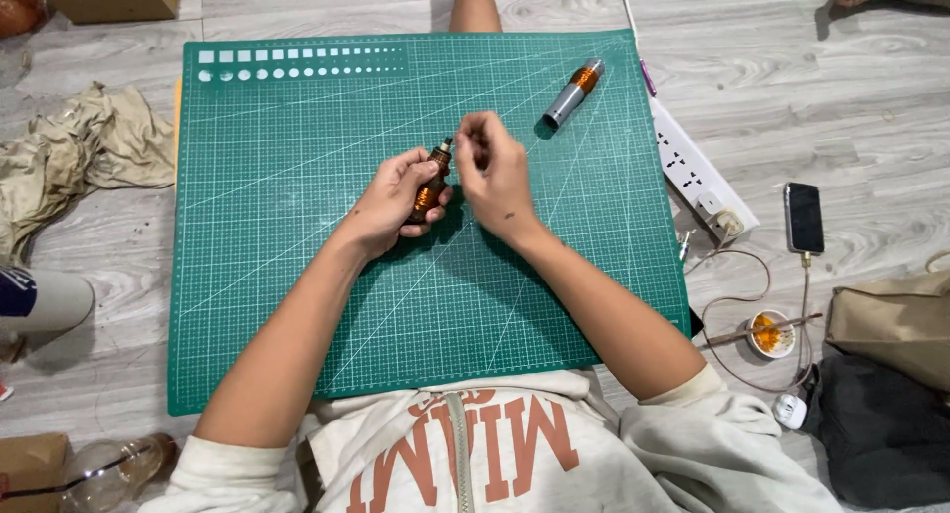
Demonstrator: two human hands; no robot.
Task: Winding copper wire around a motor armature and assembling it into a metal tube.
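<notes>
- My left hand (396, 201) is curled around one small amber bottle (431, 185), above the middle of the green mat (297, 276).
- My right hand (495, 172) pinches at the bottle's top, fingertips closed.
- One metal tube (572, 93) lies apart, up right on the mat.

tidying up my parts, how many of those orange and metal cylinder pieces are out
2: one orange cylinder piece held in the left hand, one grey-and-orange cylinder lying on the green mat. Others could be hidden.

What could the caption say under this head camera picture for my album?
Left hand grips a small amber bottle while right hand pinches near its top, above a green cutting mat.
</notes>
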